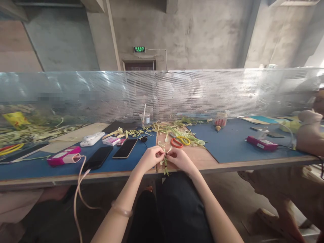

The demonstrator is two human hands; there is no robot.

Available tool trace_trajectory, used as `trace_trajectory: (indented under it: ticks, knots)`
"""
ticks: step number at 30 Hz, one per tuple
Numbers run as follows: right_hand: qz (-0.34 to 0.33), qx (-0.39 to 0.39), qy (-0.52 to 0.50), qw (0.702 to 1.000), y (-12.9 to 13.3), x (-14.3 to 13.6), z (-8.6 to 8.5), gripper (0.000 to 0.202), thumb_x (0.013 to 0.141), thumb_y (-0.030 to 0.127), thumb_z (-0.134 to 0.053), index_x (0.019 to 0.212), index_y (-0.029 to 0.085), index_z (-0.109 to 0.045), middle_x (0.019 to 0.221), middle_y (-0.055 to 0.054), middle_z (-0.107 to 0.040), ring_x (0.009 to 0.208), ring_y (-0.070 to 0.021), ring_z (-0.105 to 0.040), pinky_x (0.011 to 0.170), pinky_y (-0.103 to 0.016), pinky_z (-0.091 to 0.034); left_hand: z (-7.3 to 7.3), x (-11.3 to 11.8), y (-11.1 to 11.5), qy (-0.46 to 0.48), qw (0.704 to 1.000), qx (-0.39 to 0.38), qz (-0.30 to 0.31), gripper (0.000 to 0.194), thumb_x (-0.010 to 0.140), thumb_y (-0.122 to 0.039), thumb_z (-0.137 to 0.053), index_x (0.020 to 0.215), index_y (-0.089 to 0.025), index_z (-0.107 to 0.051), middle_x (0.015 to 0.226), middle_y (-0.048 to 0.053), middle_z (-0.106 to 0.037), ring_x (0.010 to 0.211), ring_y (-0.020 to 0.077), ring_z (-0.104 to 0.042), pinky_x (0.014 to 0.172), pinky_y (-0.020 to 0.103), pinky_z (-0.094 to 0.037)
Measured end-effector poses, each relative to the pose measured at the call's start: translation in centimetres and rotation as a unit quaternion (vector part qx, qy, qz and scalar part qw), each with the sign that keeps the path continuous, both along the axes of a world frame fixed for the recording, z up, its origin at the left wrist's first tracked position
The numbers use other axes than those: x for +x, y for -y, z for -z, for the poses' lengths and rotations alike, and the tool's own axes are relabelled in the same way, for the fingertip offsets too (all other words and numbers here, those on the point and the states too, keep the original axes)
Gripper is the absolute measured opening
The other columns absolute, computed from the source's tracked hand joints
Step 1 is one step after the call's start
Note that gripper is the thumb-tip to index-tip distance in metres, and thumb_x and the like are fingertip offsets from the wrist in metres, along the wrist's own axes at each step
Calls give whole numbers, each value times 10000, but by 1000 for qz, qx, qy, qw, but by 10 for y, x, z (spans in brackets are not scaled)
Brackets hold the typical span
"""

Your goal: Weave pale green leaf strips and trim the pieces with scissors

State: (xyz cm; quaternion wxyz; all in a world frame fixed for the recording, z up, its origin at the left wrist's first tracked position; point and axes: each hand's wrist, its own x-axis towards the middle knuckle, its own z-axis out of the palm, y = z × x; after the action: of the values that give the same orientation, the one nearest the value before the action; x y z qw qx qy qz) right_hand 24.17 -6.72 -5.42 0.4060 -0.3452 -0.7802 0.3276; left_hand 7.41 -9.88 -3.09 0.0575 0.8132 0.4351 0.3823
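My left hand point(155, 158) and my right hand point(179, 158) meet at the table's front edge, fingertips pinched close together. Between them is a thin green plant stem point(165, 164) with small leaves, its leafy end hanging down toward my lap. Both hands grip its upper part; exactly how the fingertips hold it is too small to see. Just beyond my right hand lie scissors with red and yellow handles point(180, 142). Behind these, long pale green leaf strips point(187, 133) are strewn over a tan board point(199, 156).
To the left lie two phones point(125, 149), a pink power bank point(64, 156) with a cable, a white case point(91, 138) and cut stem pieces point(131, 132). A plastic cup point(145, 118) stands near the perforated metal screen point(202, 94). Rightward are a jar point(220, 119), another pink device point(262, 143) and a person's arm point(310, 135).
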Motion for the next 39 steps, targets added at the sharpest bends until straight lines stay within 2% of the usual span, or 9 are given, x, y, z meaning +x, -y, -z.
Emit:
trace_trajectory:
  ticks: [12, 24, 34, 39]
  knots:
    - [18, -3, -18, 1000, 9, 1, -8, 119, 679, 229, -471, 675, 144, -554, 610, 18, -527, 561, -94, -446, 533, -214, -344, 5, -2, -4, -18, 1000, 7, -1, 116, 757, -227, -478, 698, -172, -560, 745, 23, -578, 698, 134, -525, 678, 240, -409]
    - [22, 24, -3, 999, 8, 1, -8, 120, 691, 208, -457, 687, 148, -561, 645, 5, -550, 592, -99, -467, 561, -216, -357, 6, -1, -3, -43, 999, 28, -15, 86, 746, -202, -483, 689, -183, -545, 731, 12, -562, 702, 133, -523, 666, 226, -394]
    - [2, -21, -46, 999, 2, 1, 1, 116, 662, 252, -547, 738, 169, -516, 585, 42, -519, 534, -88, -459, 497, -199, -346, 6, -1, -2, -44, 999, 22, -19, 79, 729, -187, -473, 678, -186, -533, 731, 12, -560, 687, 133, -518, 652, 229, -397]
    - [18, 4, -27, 999, 0, 0, 2, 121, 665, 238, -541, 749, 156, -570, 614, 18, -559, 563, -99, -487, 517, -208, -364, 6, 0, -2, -43, 999, 25, -17, 90, 730, -192, -475, 670, -186, -541, 735, 14, -566, 695, 136, -527, 656, 230, -401]
